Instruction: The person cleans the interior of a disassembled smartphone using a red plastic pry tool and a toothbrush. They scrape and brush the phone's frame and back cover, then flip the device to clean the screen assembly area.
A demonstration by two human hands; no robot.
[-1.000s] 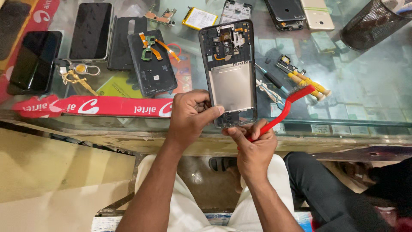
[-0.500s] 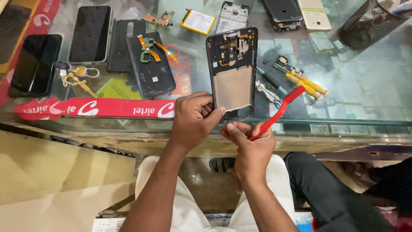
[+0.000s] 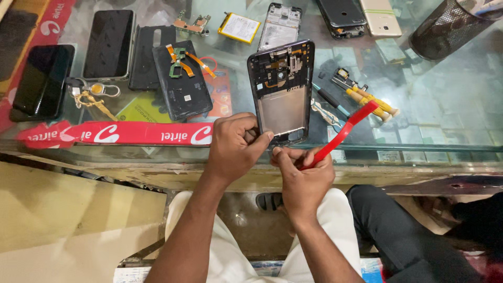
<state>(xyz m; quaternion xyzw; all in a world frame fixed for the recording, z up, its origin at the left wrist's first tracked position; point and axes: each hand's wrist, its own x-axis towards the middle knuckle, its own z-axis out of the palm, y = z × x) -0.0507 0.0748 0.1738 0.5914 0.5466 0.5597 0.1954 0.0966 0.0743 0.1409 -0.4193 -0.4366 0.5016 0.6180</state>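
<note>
An opened phone frame (image 3: 283, 89) with a bare metal middle plate stands tilted at the near edge of the glass counter (image 3: 445, 110). My left hand (image 3: 236, 144) grips its lower left corner. My right hand (image 3: 301, 175) holds a red plastic pry tool (image 3: 346, 131) that points up and to the right. Its thumb and forefinger meet at the frame's bottom edge.
On the counter lie two dark phones (image 3: 44, 81), a back cover with orange flex cables (image 3: 183, 78), a battery (image 3: 239, 27), keys (image 3: 91, 97), yellow-handled screwdrivers (image 3: 369, 99) and tweezers (image 3: 327, 112). A black mesh cup (image 3: 445, 29) stands far right. Another person's dark-trousered leg (image 3: 403, 230) is right of me.
The phone frame has been lifted and tilted more upright. My right hand has moved up to the frame's bottom edge with the red tool.
</note>
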